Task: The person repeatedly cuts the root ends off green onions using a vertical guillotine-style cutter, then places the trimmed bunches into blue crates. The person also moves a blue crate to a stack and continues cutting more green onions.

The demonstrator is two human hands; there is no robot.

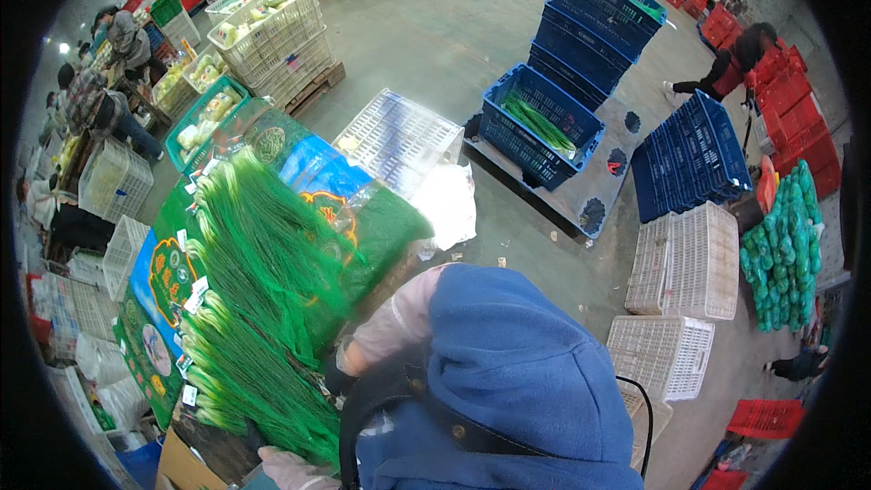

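Long bundles of thin scallions or similar green stalks [265, 245] lie on a table, pale root ends towards the far side. White tags [196, 296] hang at those ends. My right hand [340, 376], in a dark glove, is low beside the leafy tips of the nearer bundles [252, 361]; my arm and the leaves partly hide it. My left hand [254, 437], also dark-gloved, is against the lower edge of those bundles, its fingers mostly hidden. Whether either hand grips stalks cannot be made out. Printed green and blue sheeting [156, 272] covers part of the table.
A white crate [401, 133] stands beyond the table's upper end. Blue crates [537, 126], one holding green stalks, stand on a dark pallet [578, 207]. White crates [701, 258] are stacked behind me. Other people [102, 105] work at far left; another person [728, 61] bends at upper right.
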